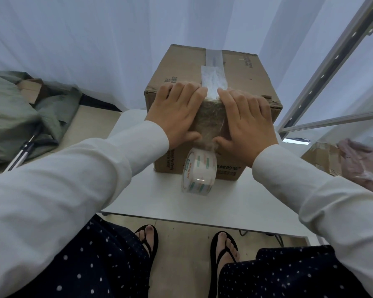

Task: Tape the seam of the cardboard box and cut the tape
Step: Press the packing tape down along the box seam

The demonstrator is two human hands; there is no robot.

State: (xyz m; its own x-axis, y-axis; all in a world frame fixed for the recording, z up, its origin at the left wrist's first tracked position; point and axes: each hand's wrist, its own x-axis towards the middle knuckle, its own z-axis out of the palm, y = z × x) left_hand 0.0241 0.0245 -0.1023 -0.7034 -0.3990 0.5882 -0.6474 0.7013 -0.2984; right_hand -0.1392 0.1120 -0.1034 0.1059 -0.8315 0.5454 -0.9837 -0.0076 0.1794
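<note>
1. Two hands lie flat on the cardboard box (241, 78), one on each side of the strip of tape (213, 79) that runs along the top seam and down the near face.
2. The left hand (177, 112) has its fingers straight over the box's near top edge, its thumb pressed to the front face beside the tape; it grips nothing.
3. The right hand (246, 121) mirrors it, fingers spread and flat, thumb just beside the tape.
4. The tape roll (199, 171) hangs from the strip below both thumbs, against the box's front face, its lower rim at or just above the white table (256, 203).
5. The box stands at the table's far end; bare tabletop lies between it and the near edge.
6. A metal frame (323, 76) rises close on the right, and a curtain (95, 39) hangs behind.
</note>
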